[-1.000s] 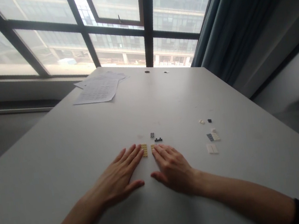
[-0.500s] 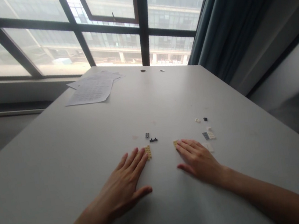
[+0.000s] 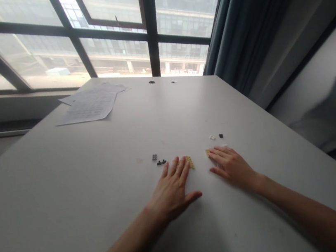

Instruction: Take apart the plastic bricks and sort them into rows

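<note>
My left hand (image 3: 172,190) lies flat with its fingers stretched out, the fingertips on a yellow studded toy brick plate (image 3: 190,163) that pokes out to their right. Just beyond those fingers are a dark brick piece with two knobs (image 3: 161,162) and a small grey studded brick (image 3: 154,157). My right hand (image 3: 231,165) also rests palm down, fingertips over a second yellow brick piece (image 3: 208,153), of which only the left end shows. A white piece (image 3: 224,146) peeks out behind the right hand's knuckles. A gap of bare tabletop separates the two yellow pieces.
A small white piece (image 3: 212,137) and a black piece (image 3: 221,135) lie beyond my right hand. Printed paper sheets (image 3: 87,108) overlap at the far left of the white table (image 3: 55,192). Windows and a dark curtain (image 3: 243,15) stand behind.
My left hand has slid right with its yellow plate, closer to my right hand. My right hand has moved a little right and away, now covering the grey and white pieces. The view has shifted slightly.
</note>
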`<state>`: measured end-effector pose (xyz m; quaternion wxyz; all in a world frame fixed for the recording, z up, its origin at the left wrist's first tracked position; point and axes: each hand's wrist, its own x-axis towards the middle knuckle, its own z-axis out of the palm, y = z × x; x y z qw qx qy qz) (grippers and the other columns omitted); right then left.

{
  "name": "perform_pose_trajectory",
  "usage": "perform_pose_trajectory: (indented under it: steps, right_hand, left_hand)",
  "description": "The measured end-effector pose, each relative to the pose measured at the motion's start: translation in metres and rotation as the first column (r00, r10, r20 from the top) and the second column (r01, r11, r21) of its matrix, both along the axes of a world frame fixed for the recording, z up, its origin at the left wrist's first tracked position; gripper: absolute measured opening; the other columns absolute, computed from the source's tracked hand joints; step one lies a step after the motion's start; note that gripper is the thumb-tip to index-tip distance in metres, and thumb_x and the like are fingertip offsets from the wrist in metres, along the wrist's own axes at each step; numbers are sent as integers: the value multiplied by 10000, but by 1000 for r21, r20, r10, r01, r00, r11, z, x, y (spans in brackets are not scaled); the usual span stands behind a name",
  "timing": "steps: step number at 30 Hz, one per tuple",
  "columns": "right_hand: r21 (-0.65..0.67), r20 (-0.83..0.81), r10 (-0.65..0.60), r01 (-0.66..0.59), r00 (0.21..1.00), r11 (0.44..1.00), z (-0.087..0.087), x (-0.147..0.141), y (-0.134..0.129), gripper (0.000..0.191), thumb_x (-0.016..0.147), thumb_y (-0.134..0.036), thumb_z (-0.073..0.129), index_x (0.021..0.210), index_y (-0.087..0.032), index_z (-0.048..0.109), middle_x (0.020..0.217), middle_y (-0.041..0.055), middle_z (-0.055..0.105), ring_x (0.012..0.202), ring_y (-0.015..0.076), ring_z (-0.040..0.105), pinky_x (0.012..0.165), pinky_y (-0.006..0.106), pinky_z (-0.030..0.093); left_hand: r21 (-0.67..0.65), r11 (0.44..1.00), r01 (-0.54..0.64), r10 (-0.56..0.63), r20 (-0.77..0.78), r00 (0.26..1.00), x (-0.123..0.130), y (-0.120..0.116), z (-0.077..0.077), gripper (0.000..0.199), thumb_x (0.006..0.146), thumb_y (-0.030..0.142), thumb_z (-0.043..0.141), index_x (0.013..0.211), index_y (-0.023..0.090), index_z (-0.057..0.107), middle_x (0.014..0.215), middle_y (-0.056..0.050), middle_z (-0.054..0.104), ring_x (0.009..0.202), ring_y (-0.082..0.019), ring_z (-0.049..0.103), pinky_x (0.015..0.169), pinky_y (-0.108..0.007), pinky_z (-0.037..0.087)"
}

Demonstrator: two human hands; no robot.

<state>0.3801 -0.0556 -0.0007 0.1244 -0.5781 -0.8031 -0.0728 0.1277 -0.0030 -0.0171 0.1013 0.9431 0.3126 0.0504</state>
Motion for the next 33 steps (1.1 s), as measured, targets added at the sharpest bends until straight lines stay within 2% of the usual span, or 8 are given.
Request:
perform_pose_trajectory:
  steps: [8, 14, 21, 25, 29, 33]
  right_hand:
    - [18, -5, -64, 64, 998, 998, -4, 22, 7, 387, 897, -384, 533, 1193, -145, 608, 1262, 125, 606, 1221, 281, 496, 1038, 471, 376]
    - [63, -43, -98, 101, 994, 993, -6, 30, 16, 366, 890, -373, 545, 1170, -149, 618, 1229, 114, 628, 1207, 269, 503, 1032, 458, 385]
    - [144, -59, -62, 70, 996, 987, -5, 17, 6, 369, 890, -364, 543, 1182, -149, 608, 1276, 114, 588, 1235, 266, 466, 1048, 441, 372]
    - [113, 2, -20, 19, 1000, 993, -3, 7, -1, 301, 891, -364, 539, 1108, -190, 654, 1307, 92, 567, 1265, 279, 435, 1049, 456, 352]
    - [86, 18, -57, 55, 998, 995, -6, 6, 2, 314, 892, -362, 541, 1125, -180, 645, 1317, 95, 561, 1268, 279, 429, 1052, 465, 338]
    - [68, 8, -80, 80, 997, 995, -7, 8, 8, 320, 895, -348, 537, 1149, -178, 633, 1317, 93, 561, 1270, 276, 428, 1051, 466, 335]
  left_hand:
    - [-36, 999, 3, -3, 8, 1000, 57, 11, 3, 948, 822, 724, 354, 1491, 84, 149, 1554, -149, 114, 1433, -345, 76, 1149, -534, 100]
    - [12, 999, 46, -47, 47, 998, 78, 22, -5, 919, 834, 730, 306, 1488, 100, 162, 1558, -139, 130, 1436, -325, 80, 1151, -533, 85]
    - [105, 993, 59, -72, 126, 989, 76, 23, -10, 853, 867, 712, 220, 1488, 129, 172, 1559, -128, 148, 1438, -305, 90, 1151, -519, 102]
    - [139, 990, -24, 4, 139, 990, 64, 22, -10, 824, 886, 677, 240, 1471, 97, 225, 1552, -148, 173, 1437, -314, 89, 1151, -520, 106]
    - [130, 988, -79, 64, 119, 991, 54, 23, -11, 810, 888, 671, 248, 1452, 90, 279, 1528, -154, 253, 1430, -322, 129, 1144, -539, 126]
    - [120, 990, -80, 66, 122, 990, 55, 23, -12, 802, 886, 670, 259, 1450, 101, 289, 1514, -151, 291, 1422, -326, 165, 1133, -557, 157]
